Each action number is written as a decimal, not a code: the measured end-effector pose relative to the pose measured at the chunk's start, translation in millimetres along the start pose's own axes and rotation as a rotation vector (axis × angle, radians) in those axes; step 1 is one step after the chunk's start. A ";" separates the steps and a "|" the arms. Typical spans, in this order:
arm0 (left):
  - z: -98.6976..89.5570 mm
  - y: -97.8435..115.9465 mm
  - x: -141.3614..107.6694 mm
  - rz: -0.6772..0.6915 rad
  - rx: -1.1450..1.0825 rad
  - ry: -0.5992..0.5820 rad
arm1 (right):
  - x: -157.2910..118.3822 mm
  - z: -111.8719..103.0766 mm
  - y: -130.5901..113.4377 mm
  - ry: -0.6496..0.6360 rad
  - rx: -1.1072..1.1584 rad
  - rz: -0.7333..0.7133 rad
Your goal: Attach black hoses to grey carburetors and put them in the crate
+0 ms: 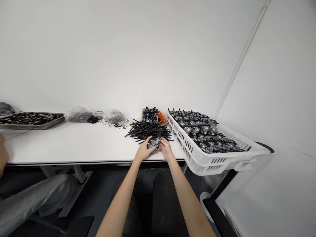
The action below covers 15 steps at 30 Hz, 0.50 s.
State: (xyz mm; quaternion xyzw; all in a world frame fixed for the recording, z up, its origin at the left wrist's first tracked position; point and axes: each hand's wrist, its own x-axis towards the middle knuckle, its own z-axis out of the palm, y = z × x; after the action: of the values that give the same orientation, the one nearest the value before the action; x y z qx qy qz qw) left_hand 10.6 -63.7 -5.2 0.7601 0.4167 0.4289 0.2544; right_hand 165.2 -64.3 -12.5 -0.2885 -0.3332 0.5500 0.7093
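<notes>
Grey metal fitting is gripped by both hands, just in front of the pile of black rubber tubing, and much of it is hidden by the fingers. The fingers of the right hand are curled closed over its right side, while the left hand is closed against its left side, so the fitting is held from both sides. Whether it also touches the white table cannot be told. Both wrists are turned inward, and the forearms are extended over a lap in dark trousers. Some tube ends from the pile lie close to the fingertips. To the right of the pile, a white plastic crate is packed with similar grey fittings with black tubes attached. Behind the pile is a small tray of black parts, with an orange piece beside it. To the left of the pile are loose black rings, two clear plastic bags of dark parts, and, farther off, a steel tray of rods. Well left of the pile, a co-worker's hand and grey-covered leg are seen at the edge of the view.
</notes>
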 end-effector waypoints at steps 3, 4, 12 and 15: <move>0.3 -1.5 -0.1 0.013 -0.014 -0.003 | 0.1 -0.2 0.4 0.004 0.001 0.000; 0.4 -1.9 -0.2 0.014 -0.019 -0.005 | 0.1 -0.3 0.5 0.004 0.000 -0.001; -0.3 -0.1 -1.9 0.009 -0.046 0.010 | -0.2 -0.2 -0.1 0.000 -0.002 -0.003; -0.7 1.0 -2.6 0.015 -0.036 0.013 | -0.7 0.4 -0.7 -0.010 -0.002 -0.001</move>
State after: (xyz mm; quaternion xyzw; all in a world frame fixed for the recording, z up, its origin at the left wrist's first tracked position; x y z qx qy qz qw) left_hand 9.6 -66.4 -5.2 0.7557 0.4050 0.4429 0.2621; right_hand 165.2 -65.1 -11.8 -0.2865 -0.3374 0.5508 0.7076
